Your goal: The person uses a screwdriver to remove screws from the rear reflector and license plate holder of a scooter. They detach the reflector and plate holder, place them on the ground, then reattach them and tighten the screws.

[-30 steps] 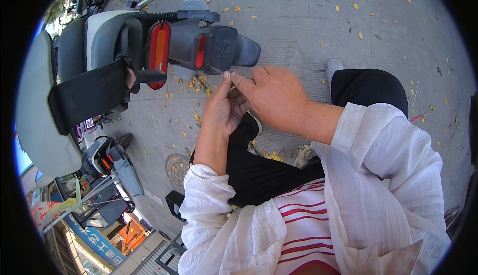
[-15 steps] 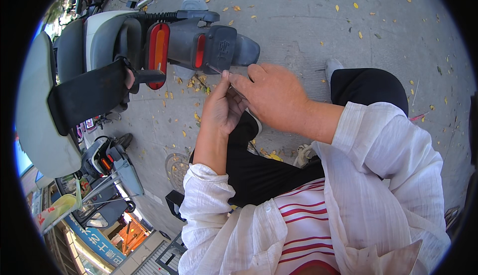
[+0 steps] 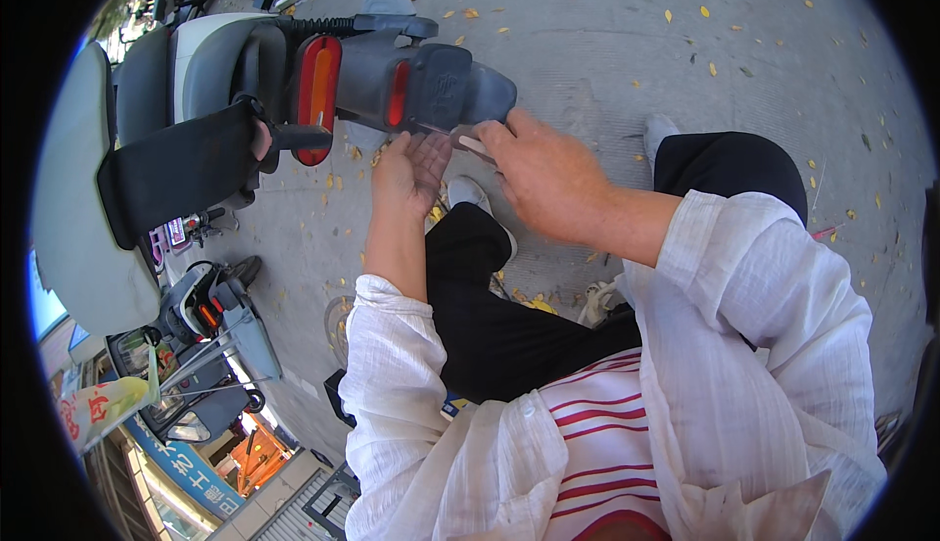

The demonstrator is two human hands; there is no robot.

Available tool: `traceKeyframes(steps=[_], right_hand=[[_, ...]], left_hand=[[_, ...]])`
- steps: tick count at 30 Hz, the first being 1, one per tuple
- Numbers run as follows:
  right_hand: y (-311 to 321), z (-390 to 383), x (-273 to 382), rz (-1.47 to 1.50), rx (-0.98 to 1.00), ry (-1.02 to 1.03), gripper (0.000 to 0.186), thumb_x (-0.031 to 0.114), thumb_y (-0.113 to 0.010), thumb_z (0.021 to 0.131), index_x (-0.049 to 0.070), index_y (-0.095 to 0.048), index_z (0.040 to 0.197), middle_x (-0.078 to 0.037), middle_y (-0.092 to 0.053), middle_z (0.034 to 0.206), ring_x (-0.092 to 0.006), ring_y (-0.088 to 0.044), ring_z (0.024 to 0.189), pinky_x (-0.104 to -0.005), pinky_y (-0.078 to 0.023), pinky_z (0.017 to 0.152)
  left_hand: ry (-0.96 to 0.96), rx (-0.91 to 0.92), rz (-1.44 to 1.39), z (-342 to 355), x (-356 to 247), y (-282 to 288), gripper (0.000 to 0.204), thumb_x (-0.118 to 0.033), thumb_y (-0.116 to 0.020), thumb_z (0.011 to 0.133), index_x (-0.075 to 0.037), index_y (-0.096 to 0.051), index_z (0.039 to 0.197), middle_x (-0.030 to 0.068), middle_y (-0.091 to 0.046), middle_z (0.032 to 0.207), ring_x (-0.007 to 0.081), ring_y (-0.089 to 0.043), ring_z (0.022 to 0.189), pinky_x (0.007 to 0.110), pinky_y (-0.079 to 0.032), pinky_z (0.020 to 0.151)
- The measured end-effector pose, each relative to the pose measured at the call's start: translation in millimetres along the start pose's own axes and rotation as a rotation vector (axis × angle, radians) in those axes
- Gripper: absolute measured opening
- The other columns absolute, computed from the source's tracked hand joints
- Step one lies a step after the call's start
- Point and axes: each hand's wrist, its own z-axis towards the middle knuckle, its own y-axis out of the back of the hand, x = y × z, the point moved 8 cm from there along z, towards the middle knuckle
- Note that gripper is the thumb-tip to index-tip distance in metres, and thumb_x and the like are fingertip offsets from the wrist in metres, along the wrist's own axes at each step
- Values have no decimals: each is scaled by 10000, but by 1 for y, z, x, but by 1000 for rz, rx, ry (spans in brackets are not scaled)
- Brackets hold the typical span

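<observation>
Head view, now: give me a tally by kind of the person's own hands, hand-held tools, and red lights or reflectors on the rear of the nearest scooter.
Hands: 2 (left hand, right hand)
Tools: 1 (thin tool)
Red lights or reflectors: 2 (large red-and-orange light, small red reflector)
Total: 5

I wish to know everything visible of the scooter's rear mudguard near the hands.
The rear mudguard looks like dark grey plastic and runs from beside the large lamp to a rounded end at the right. It carries a narrow red reflector and a squarish panel with raised marks. The right hand holds a slim tool close below it, and the left hand is nearby; contact is unclear.
</observation>
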Motion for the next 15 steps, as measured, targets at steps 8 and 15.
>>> traceKeyframes(steps=[8,15], right_hand=[[-14,6,-5,-12,136,-17,399,18,-573,784,21,-510,1178,-187,-541,1026,-361,-603,908,-438,-514,737],[-1,7,-7,2,90,36,332,12,-606,742,-21,-536,1064,-189,-562,1004,-352,-621,895,-430,-530,716]], left_hand=[[-44,-133,63,50,13,-3,324,-283,-459,981,24,-522,1061,160,-617,998,272,-629,918,384,-549,787],[-51,-181,-48,57,17,2,228,-235,-495,956,-12,-541,958,113,-619,865,235,-622,783,386,-556,720]])
